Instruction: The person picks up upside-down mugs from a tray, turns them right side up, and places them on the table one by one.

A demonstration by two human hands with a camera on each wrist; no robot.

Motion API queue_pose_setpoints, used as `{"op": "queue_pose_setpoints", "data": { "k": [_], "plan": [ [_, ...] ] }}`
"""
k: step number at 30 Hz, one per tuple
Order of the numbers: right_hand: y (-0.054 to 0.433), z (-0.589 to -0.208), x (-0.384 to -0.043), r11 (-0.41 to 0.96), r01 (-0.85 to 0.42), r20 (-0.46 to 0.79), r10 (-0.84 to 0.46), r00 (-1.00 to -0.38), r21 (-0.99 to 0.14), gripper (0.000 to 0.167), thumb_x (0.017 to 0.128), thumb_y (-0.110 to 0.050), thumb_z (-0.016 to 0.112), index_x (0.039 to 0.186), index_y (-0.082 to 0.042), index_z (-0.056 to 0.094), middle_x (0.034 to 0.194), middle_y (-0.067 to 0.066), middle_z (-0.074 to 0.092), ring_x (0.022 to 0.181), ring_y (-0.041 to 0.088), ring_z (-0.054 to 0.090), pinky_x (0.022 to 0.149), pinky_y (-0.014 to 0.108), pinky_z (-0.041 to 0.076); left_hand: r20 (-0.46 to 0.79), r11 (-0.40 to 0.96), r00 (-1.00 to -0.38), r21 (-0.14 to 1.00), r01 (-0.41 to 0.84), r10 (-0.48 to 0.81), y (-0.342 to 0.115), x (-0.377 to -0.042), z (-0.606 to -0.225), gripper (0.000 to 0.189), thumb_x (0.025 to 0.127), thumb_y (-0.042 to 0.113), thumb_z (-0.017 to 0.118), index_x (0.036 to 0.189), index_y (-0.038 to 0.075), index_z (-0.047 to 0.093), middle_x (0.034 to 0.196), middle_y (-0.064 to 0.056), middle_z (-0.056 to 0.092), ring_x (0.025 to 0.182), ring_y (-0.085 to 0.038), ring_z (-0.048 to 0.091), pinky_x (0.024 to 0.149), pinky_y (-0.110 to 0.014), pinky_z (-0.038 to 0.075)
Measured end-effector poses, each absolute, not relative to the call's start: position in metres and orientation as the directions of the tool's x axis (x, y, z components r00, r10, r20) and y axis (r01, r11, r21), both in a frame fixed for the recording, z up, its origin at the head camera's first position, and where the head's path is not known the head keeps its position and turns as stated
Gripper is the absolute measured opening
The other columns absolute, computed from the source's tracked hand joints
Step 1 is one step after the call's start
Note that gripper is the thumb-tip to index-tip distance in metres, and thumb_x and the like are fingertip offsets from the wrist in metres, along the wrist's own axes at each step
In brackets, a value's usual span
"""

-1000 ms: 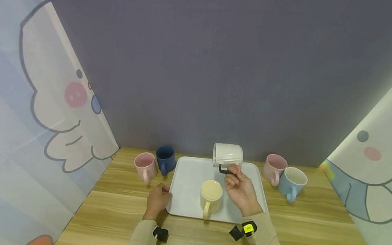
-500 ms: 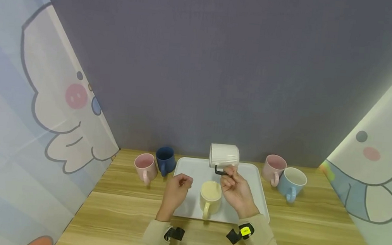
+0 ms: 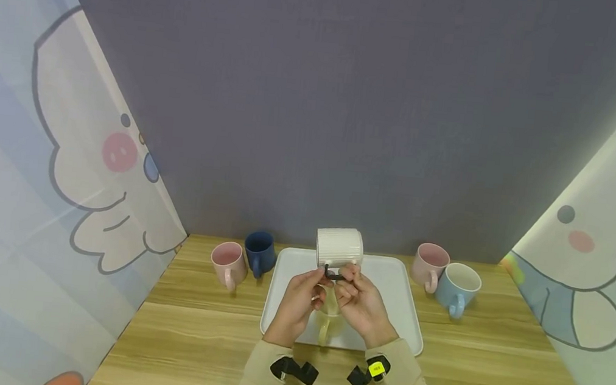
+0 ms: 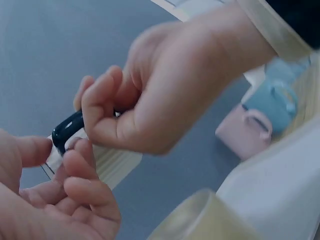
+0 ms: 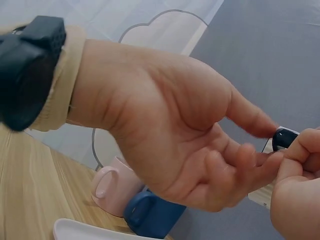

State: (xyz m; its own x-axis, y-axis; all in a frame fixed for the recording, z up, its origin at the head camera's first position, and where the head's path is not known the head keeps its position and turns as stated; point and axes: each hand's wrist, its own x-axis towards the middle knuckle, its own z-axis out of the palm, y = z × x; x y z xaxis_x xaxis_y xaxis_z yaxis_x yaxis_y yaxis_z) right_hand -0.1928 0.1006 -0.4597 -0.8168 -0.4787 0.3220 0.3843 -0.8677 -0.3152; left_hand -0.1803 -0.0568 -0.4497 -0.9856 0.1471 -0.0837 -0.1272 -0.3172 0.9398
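Two hands, left hand (image 3: 298, 305) and right hand (image 3: 361, 304), pinch dark handle of white ribbed mug (image 3: 339, 248), lifted sideways.

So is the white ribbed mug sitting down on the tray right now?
No, the white ribbed mug is held up by its dark handle, tipped sideways above the tray and the yellow mug.

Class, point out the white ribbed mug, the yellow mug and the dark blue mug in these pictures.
white ribbed mug (image 3: 339, 247), head view, ribbed side.
yellow mug (image 3: 329, 304), head view, body between the hands.
dark blue mug (image 3: 260, 251), head view, outer wall.
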Motion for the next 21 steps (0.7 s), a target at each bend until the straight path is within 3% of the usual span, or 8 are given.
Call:
{"op": "queue_pose_setpoints", "data": {
  "k": [7,12,21],
  "plan": [
    [0.0990,-0.4598,-0.1920,-0.851,0.382,0.326,-0.498,-0.804,-0.360,0.035,0.112,-0.025,0.021,0.102,-0.013,0.052,0.089,-0.004,0.058,0.064,0.003,0.025,0.063,0.015,0.033,-0.066,-0.477,-0.973,0.863,-0.167,0.221,-0.0574,-0.1812,-0.4504,0.021,0.107,0.026,0.055,0.097,0.012,0.068,0.081,0.008,0.059,0.064,-0.002,0.046,0.052,-0.015,0.032],
    [0.0990,-0.4595,-0.1929,-0.840,0.367,0.343,-0.508,-0.790,-0.399,0.036,0.112,-0.022,0.017,0.104,-0.012,0.051,0.090,-0.003,0.058,0.064,0.003,0.031,0.064,0.015,0.039,-0.043,-0.542,-0.968,0.822,-0.174,0.245,-0.0591,-0.1822,-0.4521,0.017,0.107,0.019,0.053,0.098,0.011,0.065,0.082,0.007,0.055,0.065,-0.001,0.044,0.051,-0.013,0.032],
    [0.1029,-0.4558,-0.1929,-0.801,0.342,0.312,-0.528,-0.790,-0.492,0.039,0.112,-0.023,0.014,0.103,-0.012,0.050,0.091,-0.005,0.058,0.065,0.002,0.035,0.064,0.015,0.030,-0.031,-0.612,-0.966,0.768,-0.188,0.258,-0.0590,-0.1811,-0.4514,0.018,0.107,0.013,0.051,0.095,0.013,0.065,0.088,0.008,0.057,0.065,0.000,0.041,0.052,-0.013,0.029]
  ]
}}
